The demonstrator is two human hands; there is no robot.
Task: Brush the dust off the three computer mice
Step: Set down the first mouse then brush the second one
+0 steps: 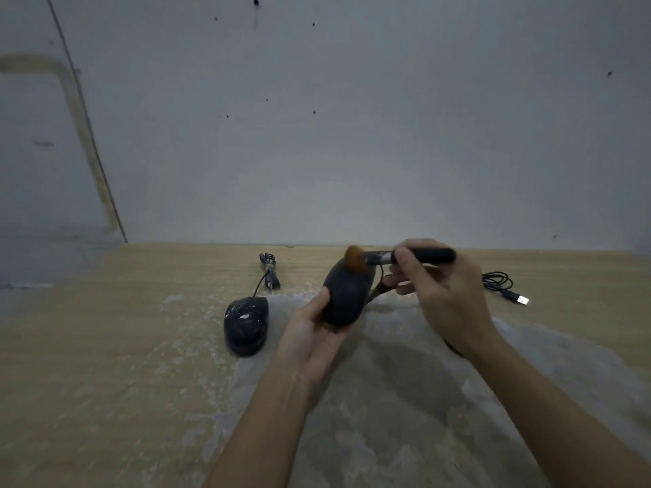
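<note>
The table (105, 346) is dusty, so brushed dust could land back on the mouse (246, 325) lying there. The left hand (313, 343) holds another mouse (347, 297) up off the table, fingers wrapped underneath. The right hand (433, 287) pinches the brush (387, 258), bristles touching its far end. It could slip.

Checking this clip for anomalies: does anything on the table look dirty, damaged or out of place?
Yes. The mouse on the table carries white specks on its top, and the wooden table is smeared with pale powdery residue around it. Only two mice show; a third is not visible. The held mouse looks intact under the brush.
</note>
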